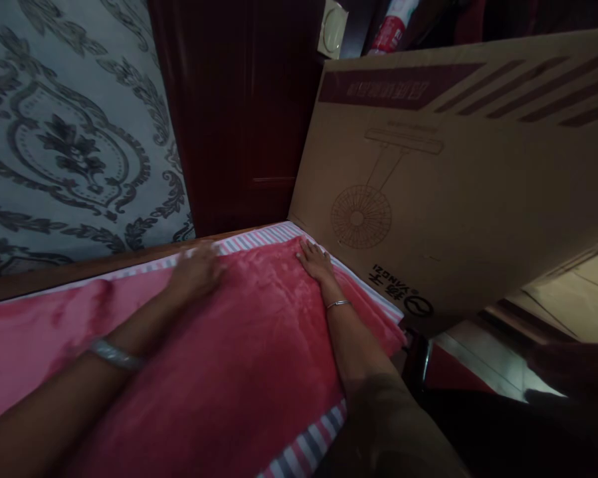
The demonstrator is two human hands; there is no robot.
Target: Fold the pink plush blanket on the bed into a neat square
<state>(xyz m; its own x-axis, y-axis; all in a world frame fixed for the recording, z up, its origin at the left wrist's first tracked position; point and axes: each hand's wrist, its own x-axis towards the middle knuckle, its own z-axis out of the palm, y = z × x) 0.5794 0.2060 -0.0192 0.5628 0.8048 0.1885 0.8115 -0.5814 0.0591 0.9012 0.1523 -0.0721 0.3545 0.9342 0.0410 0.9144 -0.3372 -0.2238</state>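
A pink plush blanket (239,372) with a striped edge covers the surface in front of me. Near its far edge, by the striped border (259,238), is my left hand (194,269), smeared by motion, so its fingers do not show clearly. Flat on the far right corner of the blanket lies my right hand (315,260), fingers spread, touching the cloth. A silvery band circles my left wrist, and a thin bracelet is on the right one.
A large cardboard box (458,172) with a fan drawing stands along the right side, against the blanket's edge. Behind are a dark red wooden panel (229,119) and patterned wallpaper (74,133). Tiled floor (488,355) shows at lower right.
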